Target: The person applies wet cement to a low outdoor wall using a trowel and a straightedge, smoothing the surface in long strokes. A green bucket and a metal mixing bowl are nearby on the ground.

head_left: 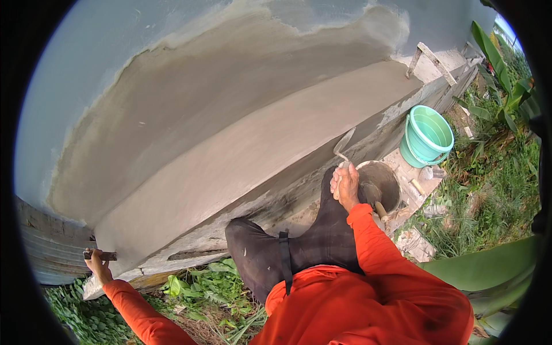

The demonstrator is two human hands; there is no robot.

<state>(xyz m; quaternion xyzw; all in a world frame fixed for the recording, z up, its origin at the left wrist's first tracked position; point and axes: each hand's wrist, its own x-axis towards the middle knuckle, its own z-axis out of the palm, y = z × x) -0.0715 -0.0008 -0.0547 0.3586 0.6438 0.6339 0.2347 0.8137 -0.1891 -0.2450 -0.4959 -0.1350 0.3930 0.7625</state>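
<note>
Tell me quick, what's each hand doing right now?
Left hand: closed on a short dark bar.
Right hand: closed around the handle of a trowel.

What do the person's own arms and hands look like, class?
Both arms wear long, bright orange-red sleeves reaching about the wrists, with no clear markings. The left hand and right hand are ungloved, and no cables show on them.
</note>
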